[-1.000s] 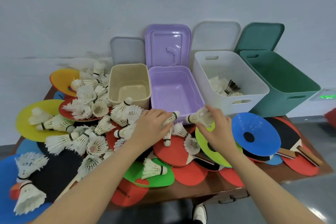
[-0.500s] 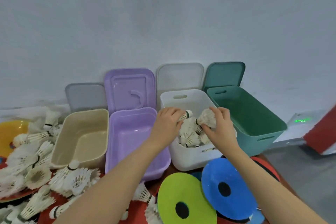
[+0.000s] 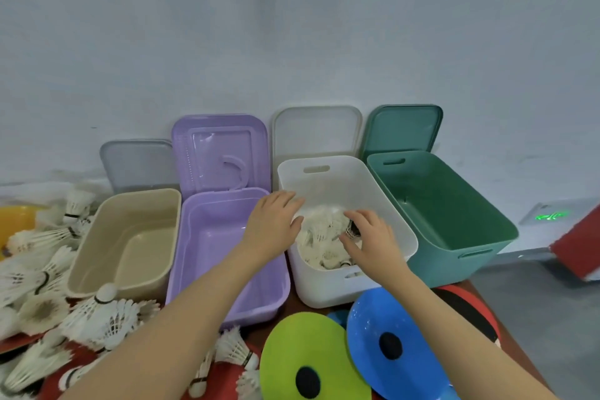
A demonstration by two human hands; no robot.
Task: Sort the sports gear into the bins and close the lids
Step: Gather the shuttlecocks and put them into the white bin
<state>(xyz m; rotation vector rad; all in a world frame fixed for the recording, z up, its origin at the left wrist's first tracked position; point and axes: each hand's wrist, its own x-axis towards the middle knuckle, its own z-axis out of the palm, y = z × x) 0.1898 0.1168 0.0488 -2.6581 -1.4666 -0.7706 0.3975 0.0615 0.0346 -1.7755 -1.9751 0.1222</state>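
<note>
Head cam: both hands are held over the white bin. Left hand fingers are spread flat and relaxed at the bin's left rim, nothing gripped. Right hand fingers are loosely extended above the shuttlecocks piled inside, holding nothing. Purple bin, beige bin & green bin are seen w/ lids propped open behind.

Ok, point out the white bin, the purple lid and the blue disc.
white bin (image 3: 328,289): head view, on its bare front wall.
purple lid (image 3: 181,153): head view, on its left border, where it stands open behind the purple bin.
blue disc (image 3: 363,328): head view, on its blue surface left of the dark centre hole.
</note>
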